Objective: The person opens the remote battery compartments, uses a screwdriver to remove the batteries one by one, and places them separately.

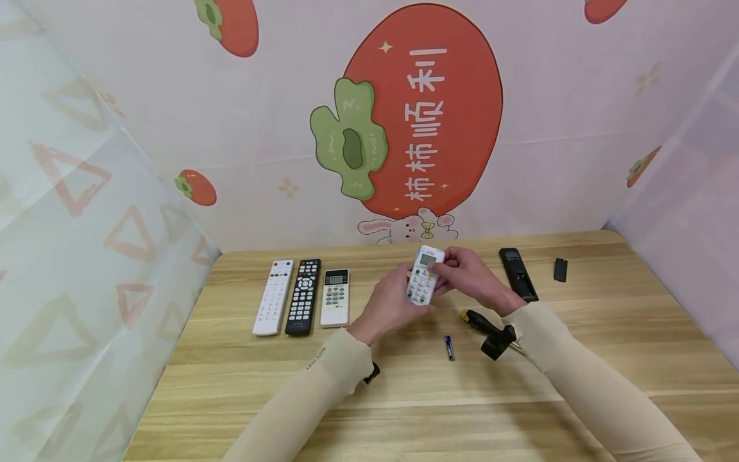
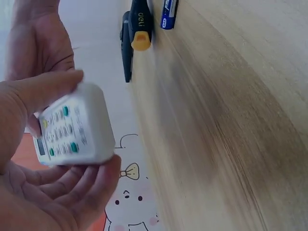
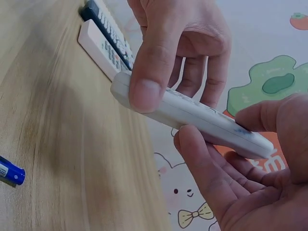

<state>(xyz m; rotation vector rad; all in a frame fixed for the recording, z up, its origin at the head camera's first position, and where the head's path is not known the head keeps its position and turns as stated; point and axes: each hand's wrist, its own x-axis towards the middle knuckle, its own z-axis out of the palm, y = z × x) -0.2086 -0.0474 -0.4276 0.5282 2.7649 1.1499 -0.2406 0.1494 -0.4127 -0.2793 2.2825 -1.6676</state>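
Note:
A white remote control (image 1: 424, 276) with a small grey screen is held above the table in both hands, its buttons facing up. My left hand (image 1: 388, 300) grips its lower end, the thumb along one edge in the right wrist view. At the upper end, my right hand (image 1: 470, 273) pinches the remote between a thumb (image 3: 264, 115) on the front and fingers beneath. The remote's back is hidden. A blue and silver battery (image 1: 450, 348) lies on the table nearer the person. Beside it is a black and yellow screwdriver (image 1: 476, 321), partly covered by the right wrist's camera.
On the left, a white remote (image 1: 274, 298), a black remote (image 1: 303, 297) and a cream remote (image 1: 335, 299) lie in a row. A black remote (image 1: 518, 273) lies face down at right, near a small black cover (image 1: 560, 269). A printed cloth wall (image 1: 277, 128) borders the table's back.

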